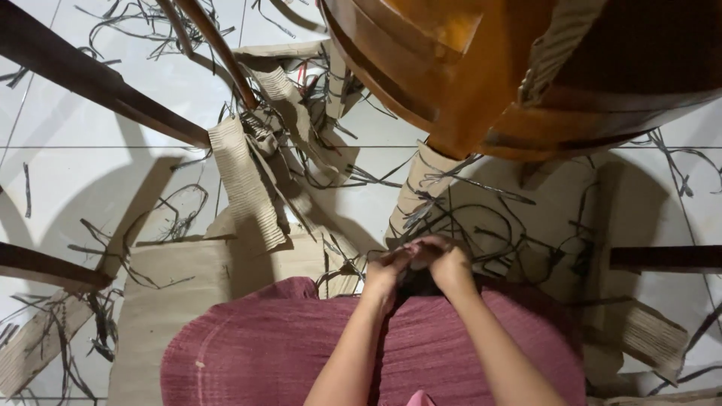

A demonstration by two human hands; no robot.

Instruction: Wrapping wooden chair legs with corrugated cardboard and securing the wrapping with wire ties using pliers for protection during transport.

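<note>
My left hand [386, 272] and my right hand [445, 263] meet just above my lap, fingertips pressed together. Both are closed around something small and dark between them; I cannot tell what it is, though it looks like one of the thin dark strips [451, 218] that lie all over the floor. My lap is covered by a maroon ribbed cloth [286, 346]. An orange-brown wooden chair frame [466, 68] hangs close in front of me, above my hands.
Brown cardboard sheets [188, 278] and torn corrugated pieces [244, 184] cover the white tiled floor [83, 173]. Dark wooden legs [98, 83] cross at the left, another [665, 258] at the right. Tangled dark strips are scattered everywhere.
</note>
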